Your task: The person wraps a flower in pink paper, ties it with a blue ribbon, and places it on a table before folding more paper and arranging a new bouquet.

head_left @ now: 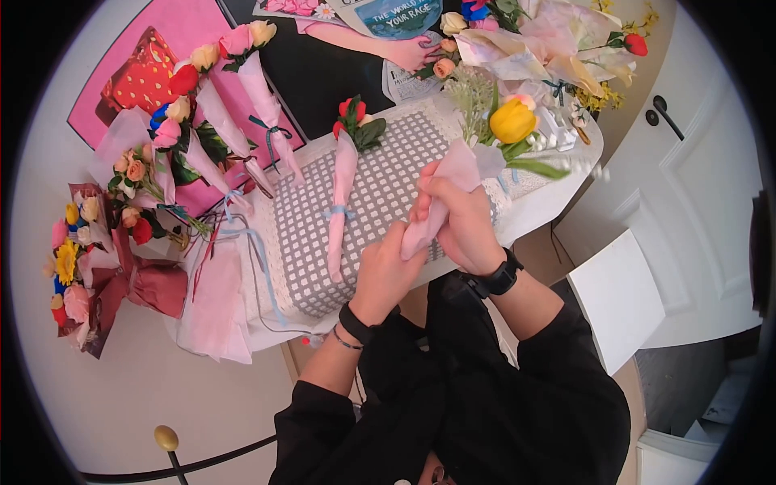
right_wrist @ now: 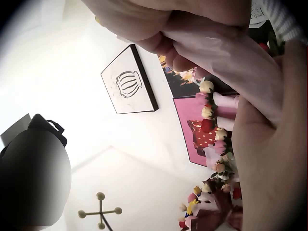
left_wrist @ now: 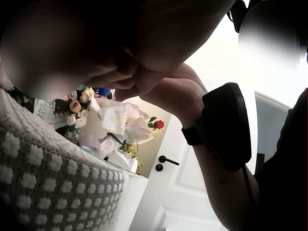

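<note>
Both hands hold a small bouquet with a yellow tulip (head_left: 513, 121), its stems rolled in pale pink wrapping paper (head_left: 451, 174). Around the upper part of the wrap curl the fingers of my right hand (head_left: 465, 218). My left hand (head_left: 390, 273) grips the narrow lower end. In the right wrist view the pink wrap (right_wrist: 226, 60) runs between the right hand (right_wrist: 202, 19) and the left hand (right_wrist: 262, 134). White sprigs and green leaves stick out beside the tulip. The left wrist view shows my left hand (left_wrist: 115, 53) dark, with the wrap hidden.
A wrapped red rose posy (head_left: 342, 190) with a blue ribbon lies on the checked tablecloth (head_left: 303, 214). Several wrapped flowers (head_left: 263, 109) lean along the left, near a dark-red bouquet (head_left: 145, 279). A large pale bouquet (head_left: 558, 56) stands back right, by a white door (head_left: 687, 186).
</note>
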The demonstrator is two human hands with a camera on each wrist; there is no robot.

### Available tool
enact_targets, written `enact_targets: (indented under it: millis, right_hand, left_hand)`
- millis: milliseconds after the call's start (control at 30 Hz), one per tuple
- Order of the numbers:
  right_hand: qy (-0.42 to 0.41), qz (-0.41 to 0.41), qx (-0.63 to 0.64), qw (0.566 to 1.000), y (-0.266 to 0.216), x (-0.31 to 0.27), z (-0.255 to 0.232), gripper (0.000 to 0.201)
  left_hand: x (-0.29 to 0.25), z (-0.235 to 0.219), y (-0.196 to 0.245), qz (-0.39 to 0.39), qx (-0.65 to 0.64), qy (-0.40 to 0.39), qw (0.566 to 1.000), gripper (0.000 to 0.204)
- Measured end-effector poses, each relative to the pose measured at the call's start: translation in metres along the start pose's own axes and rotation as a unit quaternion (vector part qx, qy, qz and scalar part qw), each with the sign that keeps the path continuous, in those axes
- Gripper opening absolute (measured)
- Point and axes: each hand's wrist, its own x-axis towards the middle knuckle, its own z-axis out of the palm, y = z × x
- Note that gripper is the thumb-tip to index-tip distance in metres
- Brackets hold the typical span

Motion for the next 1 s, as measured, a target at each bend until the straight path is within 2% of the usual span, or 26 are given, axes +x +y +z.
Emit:
enact_targets:
  millis: [33,67,100,133,167,200,233,267,300,333,433,467,500,533,567,600,633,667,767,800,833,867,933,967,1000]
  right_hand:
    - [-0.003,-0.009,0.004,1.0,0.001,0.001,-0.002,0.028]
    - [-0.002,-0.006,0.004,1.0,0.0,0.003,-0.005,0.028]
    - [-0.063,-0.022,0.006,0.998,-0.002,0.004,-0.009,0.036]
    - [-0.123,-0.038,0.007,0.992,-0.004,0.005,-0.013,0.043]
    - [-0.123,-0.033,0.006,0.992,-0.007,0.004,-0.015,0.043]
    - [-0.188,-0.014,0.007,0.982,-0.01,0.003,-0.016,0.049]
    - [-0.251,0.004,0.009,0.968,-0.013,0.002,-0.016,0.054]
    - [-0.249,0.011,0.011,0.968,-0.015,0.003,-0.017,0.054]
    - [-0.292,0.033,0.009,0.956,-0.016,0.003,-0.018,0.053]
    - [-0.332,0.054,0.006,0.942,-0.016,0.005,-0.02,0.051]
    - [-0.367,0.086,0.019,0.926,-0.013,0.011,-0.031,0.04]
    - [-0.292,0.086,-0.034,0.952,-0.017,0.008,-0.03,0.026]
    - [-0.289,0.091,-0.032,0.952,-0.017,0.006,-0.026,0.026]
    - [-0.205,0.062,-0.036,0.976,-0.014,0.005,-0.02,0.023]
    - [-0.121,0.033,-0.041,0.991,-0.011,0.004,-0.015,0.019]
    - [-0.119,0.037,-0.04,0.991,-0.009,0.004,-0.011,0.019]
    - [-0.079,0.017,-0.046,0.996,-0.007,0.004,-0.008,0.019]
    - [-0.038,-0.005,-0.052,0.998,-0.005,0.004,-0.006,0.018]
    - [-0.021,0.014,-0.049,0.998,-0.002,0.011,-0.013,0.019]
    - [-0.02,0.015,-0.046,0.999,-0.004,0.017,-0.016,0.019]
    - [-0.027,0.019,-0.039,0.999,-0.007,0.023,-0.019,0.019]
    - [-0.031,0.024,-0.029,0.999,-0.008,0.027,-0.023,0.02]
    - [-0.034,0.045,0.018,0.998,-0.011,0.037,-0.032,0.02]
    - [-0.046,0.065,0.059,0.995,-0.012,0.04,-0.035,0.02]
    - [-0.044,0.062,0.059,0.995,-0.011,0.041,-0.039,0.02]
  left_hand:
    - [0.003,0.001,0.001,-0.003,-0.001,0.0,1.0,0.03]
    - [0.006,0.003,0.001,0.033,-0.049,-0.002,0.998,0.027]
    - [0.009,0.004,0.002,0.069,-0.098,-0.003,0.993,0.025]
    - [0.012,-0.004,0.006,0.065,-0.1,-0.002,0.993,0.025]
    - [0.015,-0.018,0.013,-0.084,-0.217,-0.137,0.963,0.023]
    - [0.017,-0.027,0.019,-0.229,-0.324,-0.265,0.879,0.023]
    - [0.018,-0.028,0.021,-0.233,-0.326,-0.264,0.877,0.023]
    - [0.019,-0.028,0.023,-0.23,-0.398,-0.303,0.835,0.017]
    - [0.016,-0.026,0.024,-0.227,-0.467,-0.339,0.784,0.011]
    - [0.014,-0.022,0.025,-0.233,-0.47,-0.339,0.781,0.011]
    - [0.011,-0.009,0.025,-0.217,-0.508,-0.318,0.771,0.019]
    - [0.013,-0.006,0.021,-0.215,-0.431,-0.297,0.825,0.02]
    - [0.016,-0.004,0.017,-0.209,-0.349,-0.273,0.871,0.022]
    - [0.017,0.0,0.016,-0.174,-0.198,-0.202,0.943,0.032]
    - [0.016,0.005,0.014,-0.18,-0.2,-0.203,0.942,0.032]
    - [0.015,0.01,0.01,-0.13,-0.157,-0.118,0.972,0.036]
    - [0.014,0.014,0.008,-0.077,-0.111,-0.033,0.99,0.04]
    - [0.013,0.016,0.005,-0.08,-0.11,-0.035,0.99,0.04]
    - [0.013,0.01,0.003,-0.054,-0.119,-0.045,0.99,0.04]
    - [0.015,0.0,0.0,-0.153,-0.244,-0.166,0.943,0.038]
    - [0.015,-0.009,-0.001,-0.247,-0.359,-0.281,0.855,0.037]
    - [0.012,-0.013,-0.003,-0.251,-0.356,-0.286,0.853,0.037]
    - [0.011,-0.018,-0.005,-0.264,-0.556,-0.221,0.757,0.03]
    - [0.011,-0.019,-0.006,-0.263,-0.554,-0.226,0.757,0.03]
    - [0.01,-0.02,-0.009,-0.274,-0.532,-0.164,0.785,0.027]
